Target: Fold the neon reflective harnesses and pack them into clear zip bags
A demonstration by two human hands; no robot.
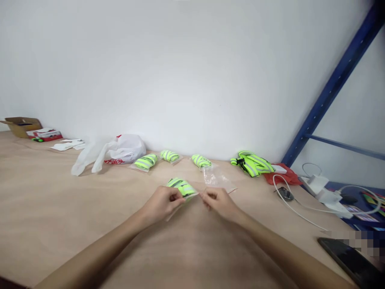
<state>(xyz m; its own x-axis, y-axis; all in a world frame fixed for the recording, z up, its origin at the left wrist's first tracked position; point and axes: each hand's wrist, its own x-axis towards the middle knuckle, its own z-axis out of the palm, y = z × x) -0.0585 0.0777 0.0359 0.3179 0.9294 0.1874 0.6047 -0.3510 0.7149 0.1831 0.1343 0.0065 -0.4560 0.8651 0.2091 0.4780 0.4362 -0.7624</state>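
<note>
A clear zip bag (189, 196) with a rolled neon-yellow reflective strap (180, 185) inside lies in front of me. My left hand (162, 202) pinches the bag's open-edge side near its middle. At the bag's right corner, my right hand (219, 202) grips the same edge between thumb and fingers. Just beyond my right hand lies a flat clear bag (218, 178), partly hidden by that hand. Behind are more bagged neon straps: one at left (146, 161), one further back (170, 155) and one at centre right (201, 161).
A loose neon strap with a black buckle (252, 163) rests at the right by a red bag (284, 174). White cables and a power strip (327, 196) lie right, with a phone (349, 257) nearer. Left are a white plastic bag (129, 148) and a cardboard box (22, 126).
</note>
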